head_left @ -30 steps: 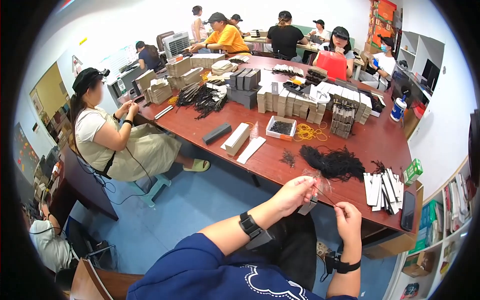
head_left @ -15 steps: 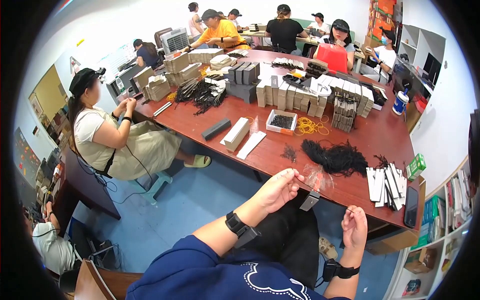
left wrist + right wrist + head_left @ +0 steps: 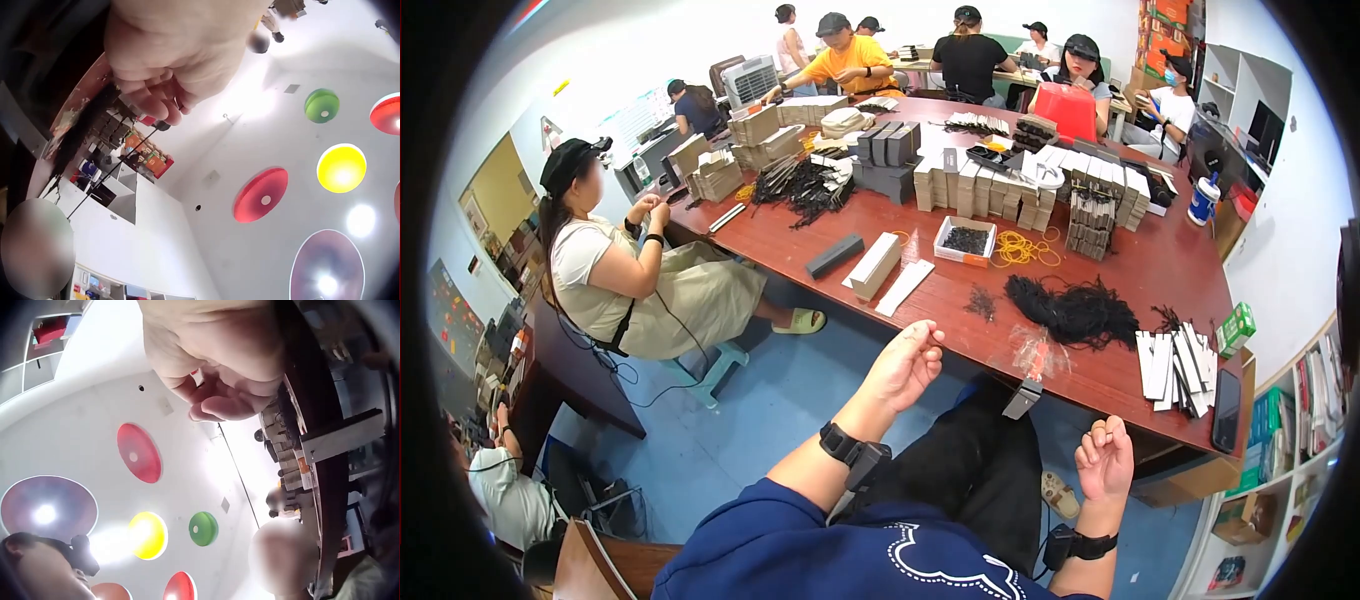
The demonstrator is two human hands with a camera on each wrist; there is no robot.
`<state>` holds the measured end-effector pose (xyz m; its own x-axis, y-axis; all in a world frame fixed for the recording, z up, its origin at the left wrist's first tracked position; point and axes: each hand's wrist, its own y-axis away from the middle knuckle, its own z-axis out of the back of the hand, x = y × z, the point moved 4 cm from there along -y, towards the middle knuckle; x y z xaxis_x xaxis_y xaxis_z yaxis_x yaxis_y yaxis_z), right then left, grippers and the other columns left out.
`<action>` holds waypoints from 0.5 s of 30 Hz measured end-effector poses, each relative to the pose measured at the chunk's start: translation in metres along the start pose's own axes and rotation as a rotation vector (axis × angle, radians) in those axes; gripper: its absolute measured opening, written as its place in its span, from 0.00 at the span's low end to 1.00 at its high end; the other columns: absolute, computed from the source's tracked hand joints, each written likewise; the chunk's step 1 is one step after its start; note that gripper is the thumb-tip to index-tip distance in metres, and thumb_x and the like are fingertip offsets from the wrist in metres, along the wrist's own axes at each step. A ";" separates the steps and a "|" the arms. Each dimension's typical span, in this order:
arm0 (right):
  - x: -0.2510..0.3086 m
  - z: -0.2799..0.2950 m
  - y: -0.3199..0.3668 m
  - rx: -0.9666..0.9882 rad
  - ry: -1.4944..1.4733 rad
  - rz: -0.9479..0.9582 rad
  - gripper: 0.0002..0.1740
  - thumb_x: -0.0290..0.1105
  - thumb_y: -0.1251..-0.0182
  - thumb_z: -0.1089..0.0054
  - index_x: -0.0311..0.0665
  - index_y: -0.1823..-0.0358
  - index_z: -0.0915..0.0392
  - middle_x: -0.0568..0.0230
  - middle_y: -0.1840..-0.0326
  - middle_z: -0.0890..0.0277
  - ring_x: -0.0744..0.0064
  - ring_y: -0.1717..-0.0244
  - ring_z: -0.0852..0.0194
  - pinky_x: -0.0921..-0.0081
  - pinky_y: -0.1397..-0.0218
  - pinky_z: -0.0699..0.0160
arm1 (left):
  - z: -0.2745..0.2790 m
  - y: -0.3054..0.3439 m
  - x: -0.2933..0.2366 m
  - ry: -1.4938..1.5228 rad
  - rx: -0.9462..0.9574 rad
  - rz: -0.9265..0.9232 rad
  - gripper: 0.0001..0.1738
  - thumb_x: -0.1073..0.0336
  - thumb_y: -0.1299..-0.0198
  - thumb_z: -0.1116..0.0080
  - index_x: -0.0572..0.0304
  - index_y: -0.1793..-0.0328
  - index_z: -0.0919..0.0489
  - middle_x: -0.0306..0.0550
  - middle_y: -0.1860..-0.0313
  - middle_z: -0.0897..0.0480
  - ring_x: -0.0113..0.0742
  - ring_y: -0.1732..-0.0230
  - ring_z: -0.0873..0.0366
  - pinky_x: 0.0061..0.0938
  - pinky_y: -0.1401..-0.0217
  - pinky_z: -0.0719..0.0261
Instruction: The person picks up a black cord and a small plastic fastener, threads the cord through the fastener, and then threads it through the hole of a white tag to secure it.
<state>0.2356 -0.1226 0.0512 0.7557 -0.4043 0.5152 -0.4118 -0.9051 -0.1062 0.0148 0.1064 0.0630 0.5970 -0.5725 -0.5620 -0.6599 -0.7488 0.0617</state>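
Note:
My left hand [image 3: 908,365] is raised over my lap, left of the table's near edge, its thumb and fingertips pinching one end of a thin black cord [image 3: 137,149]. A small black piece shows at those fingertips in the left wrist view. Lower, at the right, my right hand [image 3: 1104,460] pinches the cord's other part with curled fingers. From there the cord runs taut and straight in the right wrist view. A tangled bundle of black cords [image 3: 1075,313] lies on the table beyond my hands, beside a clear plastic bag [image 3: 1032,350].
A metal clamp [image 3: 1022,400] juts from the table edge. White strips [image 3: 1172,370], a phone [image 3: 1225,410] and a green box [image 3: 1234,330] lie to the right. Further back stand a white box [image 3: 966,259] of small black parts, yellow bands [image 3: 1027,250] and stacked boxes. Several people sit around.
My left hand has moved left and upward, away from my right hand, so the two are far apart. The right hand has moved slightly, its fingers still pinching.

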 end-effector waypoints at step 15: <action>-0.052 -0.052 0.001 0.176 0.379 -0.198 0.06 0.30 0.32 0.51 0.36 0.67 0.32 0.57 0.70 0.26 0.69 0.72 0.25 0.75 0.67 0.22 | -0.051 0.047 0.099 -0.630 0.733 0.520 0.24 0.63 0.35 0.48 0.60 0.34 0.35 0.36 0.60 0.23 0.21 0.60 0.27 0.19 0.56 0.26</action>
<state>0.1689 -0.0959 0.0687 0.5583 -0.1744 0.8111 -0.1607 -0.9819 -0.1005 0.0663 -0.0022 0.0518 -0.0353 -0.3313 -0.9429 -0.9991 0.0341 0.0254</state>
